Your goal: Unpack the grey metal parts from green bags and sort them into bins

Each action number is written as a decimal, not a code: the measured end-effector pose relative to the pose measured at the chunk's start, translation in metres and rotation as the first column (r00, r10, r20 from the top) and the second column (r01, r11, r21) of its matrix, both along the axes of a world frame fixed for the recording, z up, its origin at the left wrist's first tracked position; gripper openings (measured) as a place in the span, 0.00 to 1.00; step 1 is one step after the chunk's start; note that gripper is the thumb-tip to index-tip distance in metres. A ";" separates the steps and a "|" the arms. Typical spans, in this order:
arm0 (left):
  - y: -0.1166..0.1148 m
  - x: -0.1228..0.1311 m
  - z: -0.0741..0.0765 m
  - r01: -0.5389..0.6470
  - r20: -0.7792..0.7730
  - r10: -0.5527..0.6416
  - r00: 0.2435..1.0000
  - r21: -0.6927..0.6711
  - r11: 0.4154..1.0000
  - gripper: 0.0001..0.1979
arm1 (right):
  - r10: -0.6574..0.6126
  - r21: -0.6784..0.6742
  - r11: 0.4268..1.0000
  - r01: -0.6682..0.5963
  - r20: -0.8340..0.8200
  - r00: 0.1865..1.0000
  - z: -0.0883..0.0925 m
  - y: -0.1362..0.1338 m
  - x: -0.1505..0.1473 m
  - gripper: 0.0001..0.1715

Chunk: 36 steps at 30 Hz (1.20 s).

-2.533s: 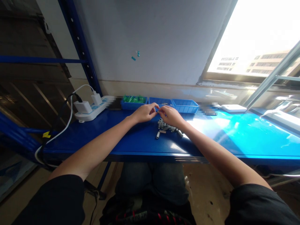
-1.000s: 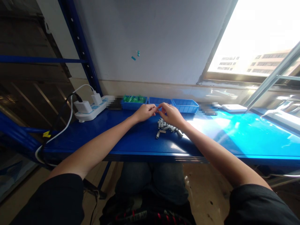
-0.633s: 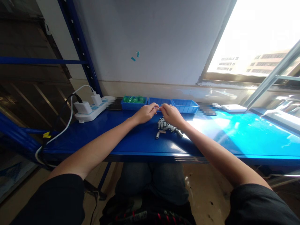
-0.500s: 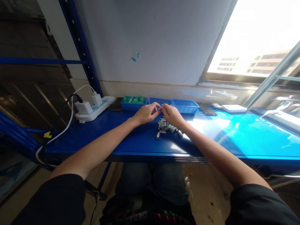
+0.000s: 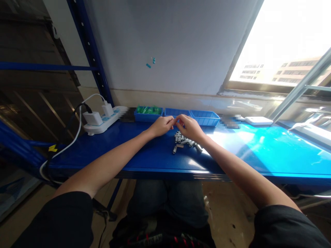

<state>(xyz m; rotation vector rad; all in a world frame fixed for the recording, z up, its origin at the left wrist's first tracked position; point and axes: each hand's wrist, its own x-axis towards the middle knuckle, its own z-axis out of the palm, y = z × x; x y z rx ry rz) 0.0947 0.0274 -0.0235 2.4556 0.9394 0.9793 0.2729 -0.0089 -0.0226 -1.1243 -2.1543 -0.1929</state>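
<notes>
While left hand and right hand meet at the fingertips, fingers curled inward, can't tell if either grasps anything; too small to see. Metal cylinders lie heaped on blue tabletop, partly behind right hand, long axes mixed. From heap centre, left hand at 10 o'clock, right at 12. Loose cylinder at the 7-to-8 o'clock edge, long axis about 1 to 7. Tan piece near it, axis 9 to 3. Outer cylinder at 4 o'clock, axis roughly 11 to 5. Bin with green pieces at 10, middle bin near 12, right bin between 1 and 2. Power strip well apart, between 9 and 10.
</notes>
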 end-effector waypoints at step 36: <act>-0.009 0.005 -0.003 -0.074 -0.384 0.100 0.918 0.082 0.994 0.11 | -0.700 -0.162 0.685 0.710 0.122 0.704 -0.010 0.039 0.115 0.26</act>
